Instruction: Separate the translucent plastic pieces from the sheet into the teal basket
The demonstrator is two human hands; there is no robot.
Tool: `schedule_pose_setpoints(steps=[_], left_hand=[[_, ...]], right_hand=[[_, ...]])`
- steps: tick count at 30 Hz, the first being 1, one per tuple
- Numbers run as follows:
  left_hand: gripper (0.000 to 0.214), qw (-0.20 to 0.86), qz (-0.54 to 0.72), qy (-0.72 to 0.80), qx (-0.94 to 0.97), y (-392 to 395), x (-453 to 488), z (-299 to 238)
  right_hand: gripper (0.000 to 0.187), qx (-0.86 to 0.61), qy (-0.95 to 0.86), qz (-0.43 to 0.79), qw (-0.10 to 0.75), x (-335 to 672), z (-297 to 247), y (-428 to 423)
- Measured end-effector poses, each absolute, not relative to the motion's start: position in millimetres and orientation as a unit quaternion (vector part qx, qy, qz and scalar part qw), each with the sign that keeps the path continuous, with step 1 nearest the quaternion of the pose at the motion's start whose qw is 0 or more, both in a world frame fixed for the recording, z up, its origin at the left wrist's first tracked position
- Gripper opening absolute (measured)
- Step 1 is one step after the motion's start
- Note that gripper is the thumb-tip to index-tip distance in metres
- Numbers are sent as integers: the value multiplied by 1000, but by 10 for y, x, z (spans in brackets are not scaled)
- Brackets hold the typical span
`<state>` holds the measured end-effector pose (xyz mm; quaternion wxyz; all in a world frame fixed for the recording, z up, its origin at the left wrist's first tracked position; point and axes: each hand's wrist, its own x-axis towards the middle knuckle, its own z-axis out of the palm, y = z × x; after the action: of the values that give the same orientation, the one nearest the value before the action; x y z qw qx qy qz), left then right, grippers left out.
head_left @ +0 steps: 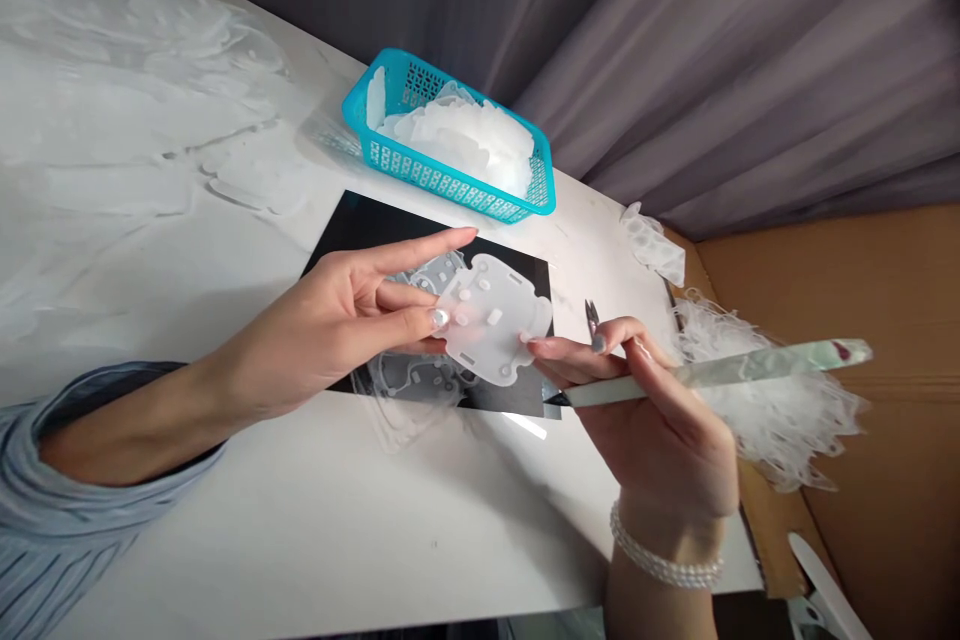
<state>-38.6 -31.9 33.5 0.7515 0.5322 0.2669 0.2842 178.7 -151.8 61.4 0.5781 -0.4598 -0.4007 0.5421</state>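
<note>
My left hand [375, 305] pinches a frosted, translucent plastic piece [491, 325] by its left edge, between thumb and fingers. The piece has a wavy outline, small slots and round holes, and is tilted above a black mat [517, 265]. My right hand [649, 420] grips a pen-shaped tool [750, 367] with a pale green marbled handle and a dark pointed tip. Its tip points left, below the piece's right edge, while a right fingertip touches or nearly touches that edge. Clear plastic parts [420, 375] lie on the mat under my left hand, partly hidden.
A turquoise basket [442, 182] of translucent pieces stands behind the mat. Small metal-tipped nippers or tweezers [592, 313] lie right of the mat. Clear plastic sheets [127, 90] cover the table's left. Plastic scraps [795, 420] heap at a cardboard box [847, 290] on the right.
</note>
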Motion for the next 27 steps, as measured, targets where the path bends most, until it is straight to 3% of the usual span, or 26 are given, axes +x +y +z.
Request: schedule_pose_setpoints(steps=[2,7,20,23,27], left_hand=[[56,758,283,267,524,-317,-382,333],[18,743,285,278,538,-311,-367,335],[18,749,263,279,540,-308,-357,370],[30,759,245,293,528,-259,-363,330],[69,764,280,373,445,-138,-382,262]], right_hand=[[30,-460,-396,544,579,1785,620,-1516],[35,-455,-403,548,575,1792,623,-1511],[34,-445,-406,570,559,1818,611,-1506],[31,-459,-406,564,553,1842,614,-1363],[24,-459,-454,506,572,1944,699,-769]])
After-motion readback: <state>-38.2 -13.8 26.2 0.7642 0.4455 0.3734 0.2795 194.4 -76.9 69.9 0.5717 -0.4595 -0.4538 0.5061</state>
